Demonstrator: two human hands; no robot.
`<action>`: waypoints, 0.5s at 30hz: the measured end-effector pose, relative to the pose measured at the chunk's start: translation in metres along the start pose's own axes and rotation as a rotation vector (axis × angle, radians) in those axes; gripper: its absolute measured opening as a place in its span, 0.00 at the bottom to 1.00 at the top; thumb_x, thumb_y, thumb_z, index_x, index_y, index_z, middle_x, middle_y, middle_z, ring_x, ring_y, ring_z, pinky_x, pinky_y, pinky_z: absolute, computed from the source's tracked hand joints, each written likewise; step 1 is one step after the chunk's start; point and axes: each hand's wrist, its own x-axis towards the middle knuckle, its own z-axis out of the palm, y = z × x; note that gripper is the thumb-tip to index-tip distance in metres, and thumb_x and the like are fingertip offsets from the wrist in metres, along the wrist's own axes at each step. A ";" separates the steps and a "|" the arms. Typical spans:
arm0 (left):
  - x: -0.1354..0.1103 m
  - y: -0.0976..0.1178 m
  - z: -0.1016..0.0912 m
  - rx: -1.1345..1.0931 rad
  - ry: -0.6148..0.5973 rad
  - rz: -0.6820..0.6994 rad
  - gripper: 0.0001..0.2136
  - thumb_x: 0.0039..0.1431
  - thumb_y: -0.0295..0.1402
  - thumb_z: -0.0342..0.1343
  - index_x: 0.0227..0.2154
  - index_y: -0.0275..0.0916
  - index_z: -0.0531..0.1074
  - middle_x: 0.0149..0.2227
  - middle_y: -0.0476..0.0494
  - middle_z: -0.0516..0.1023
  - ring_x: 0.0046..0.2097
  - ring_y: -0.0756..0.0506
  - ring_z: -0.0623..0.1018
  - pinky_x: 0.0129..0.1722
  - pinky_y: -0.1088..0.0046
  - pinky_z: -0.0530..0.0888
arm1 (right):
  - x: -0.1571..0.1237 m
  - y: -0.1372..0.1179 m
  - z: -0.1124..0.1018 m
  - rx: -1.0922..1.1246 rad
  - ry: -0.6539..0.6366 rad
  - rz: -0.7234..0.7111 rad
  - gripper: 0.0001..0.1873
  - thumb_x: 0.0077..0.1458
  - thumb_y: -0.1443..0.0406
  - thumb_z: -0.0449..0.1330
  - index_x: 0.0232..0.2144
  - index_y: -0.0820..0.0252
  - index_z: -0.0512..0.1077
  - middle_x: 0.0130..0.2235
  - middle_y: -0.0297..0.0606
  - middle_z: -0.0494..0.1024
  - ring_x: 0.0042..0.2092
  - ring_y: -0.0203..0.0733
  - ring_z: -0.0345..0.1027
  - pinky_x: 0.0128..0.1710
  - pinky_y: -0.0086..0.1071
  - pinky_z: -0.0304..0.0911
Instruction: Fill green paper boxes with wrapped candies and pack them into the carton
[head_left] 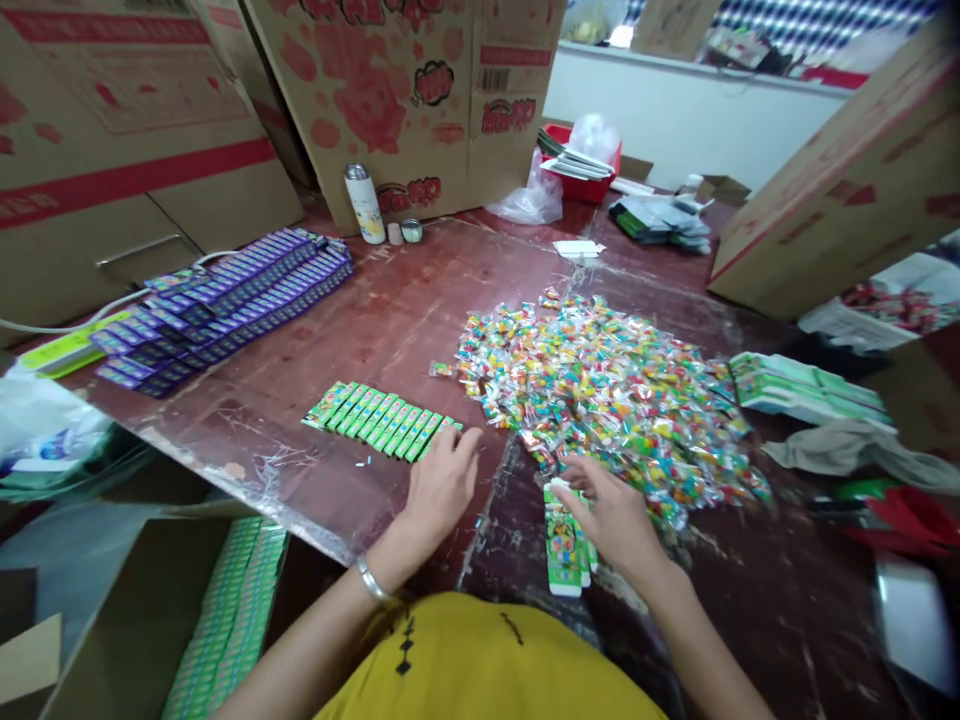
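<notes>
My left hand [444, 480] is at the right end of a row of small green cartons [382, 420], its fingers loosely bent and apart beside the last carton. I see nothing held in it. My right hand [616, 515] is closed at the upper end of a few flat green cartons [562, 550], with the thumb over the top one; some fingertips are hidden. Just beyond it spreads a large heap of small clear packets of colourful candy [600, 370].
Stacked purple boxes [240, 300] lie at the left, near a white flask [364, 205]. More green cartons [806, 385] and a grey cloth [847, 447] are at the right. An open cardboard box [112, 620] with green cartons stands below the table's left edge. Large cardboard boxes [405, 100] stand behind.
</notes>
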 end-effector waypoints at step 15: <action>-0.025 0.042 0.035 -0.084 -0.274 0.280 0.23 0.54 0.41 0.62 0.50 0.42 0.64 0.45 0.42 0.69 0.48 0.39 0.68 0.46 0.63 0.71 | -0.036 -0.006 0.041 -0.286 -0.165 0.385 0.14 0.59 0.54 0.58 0.31 0.58 0.69 0.25 0.43 0.78 0.29 0.49 0.75 0.25 0.31 0.52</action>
